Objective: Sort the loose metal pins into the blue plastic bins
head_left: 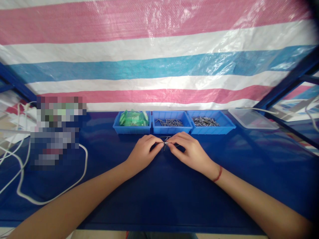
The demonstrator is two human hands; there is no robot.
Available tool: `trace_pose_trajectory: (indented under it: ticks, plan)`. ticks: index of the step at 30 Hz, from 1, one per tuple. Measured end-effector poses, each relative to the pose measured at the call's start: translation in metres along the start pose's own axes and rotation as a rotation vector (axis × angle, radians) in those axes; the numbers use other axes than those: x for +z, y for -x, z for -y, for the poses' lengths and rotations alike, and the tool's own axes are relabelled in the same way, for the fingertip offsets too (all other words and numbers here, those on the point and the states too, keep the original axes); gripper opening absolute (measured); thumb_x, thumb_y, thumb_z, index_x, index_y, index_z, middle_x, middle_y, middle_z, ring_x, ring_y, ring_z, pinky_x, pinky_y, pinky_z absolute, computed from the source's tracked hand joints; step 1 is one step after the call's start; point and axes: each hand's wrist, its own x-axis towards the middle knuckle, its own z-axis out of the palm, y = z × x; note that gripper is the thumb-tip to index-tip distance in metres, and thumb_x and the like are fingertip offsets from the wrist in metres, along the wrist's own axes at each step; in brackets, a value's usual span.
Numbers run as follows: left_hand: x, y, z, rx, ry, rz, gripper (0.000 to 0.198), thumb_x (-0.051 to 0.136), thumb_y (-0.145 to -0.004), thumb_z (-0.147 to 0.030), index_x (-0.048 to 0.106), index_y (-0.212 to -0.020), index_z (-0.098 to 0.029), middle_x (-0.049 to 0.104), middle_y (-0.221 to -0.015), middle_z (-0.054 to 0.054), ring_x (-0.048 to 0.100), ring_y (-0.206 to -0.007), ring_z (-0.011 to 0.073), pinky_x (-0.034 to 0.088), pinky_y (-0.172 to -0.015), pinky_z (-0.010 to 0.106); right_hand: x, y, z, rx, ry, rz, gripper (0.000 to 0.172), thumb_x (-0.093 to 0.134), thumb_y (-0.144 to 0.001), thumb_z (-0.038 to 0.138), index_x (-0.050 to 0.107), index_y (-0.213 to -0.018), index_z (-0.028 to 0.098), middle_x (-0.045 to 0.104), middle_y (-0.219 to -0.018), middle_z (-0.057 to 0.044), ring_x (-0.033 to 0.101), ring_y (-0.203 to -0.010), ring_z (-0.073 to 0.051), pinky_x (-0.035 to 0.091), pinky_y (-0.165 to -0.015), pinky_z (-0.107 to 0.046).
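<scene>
Metal hardware (165,143), slender and silver, is pinched by nearly closed fingertips (161,145) of left hand (141,152) and right hand (191,152), seemingly for steadiness, before three blue rectangular plastic bins (171,130) near the dark-blue table's (159,199) far edge.

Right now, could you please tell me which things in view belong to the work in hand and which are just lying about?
Likely in use:
metal hardware held between left hand and right hand
loose metal pieces nearby
three blue bins

Apparently lying about:
white cable
clear plastic item
</scene>
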Motion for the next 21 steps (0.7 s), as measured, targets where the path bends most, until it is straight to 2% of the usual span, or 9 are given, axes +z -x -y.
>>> trace_pose_trajectory:
  ticks: [8,21]
  plan:
    - [-0.0018,-0.0015,0.0009,-0.035,0.194,-0.105,0.014,0.053,-0.090,-0.028,0.064,-0.090,-0.019,0.067,-0.089,0.004,0.062,-0.086,0.0167,0.046,-0.081,0.029,0.0074,-0.0018,-0.0017,0.007,0.030,0.015,0.010,0.054,-0.087,0.019,0.064,-0.088,0.021,0.068,-0.088,-0.006,0.060,-0.082,-0.020,0.047,-0.076,-0.037]
    - [-0.0010,-0.0015,0.0010,-0.066,0.254,-0.096,0.013,0.055,-0.089,-0.028,0.065,-0.091,-0.019,0.068,-0.088,0.002,0.061,-0.079,0.0138,0.046,-0.073,0.025,0.0082,-0.0017,0.0042,0.020,-0.093,0.005,0.012,0.052,-0.090,0.021,0.064,-0.085,0.021,0.069,-0.088,-0.005,0.062,-0.082,-0.019,0.048,-0.078,-0.036]
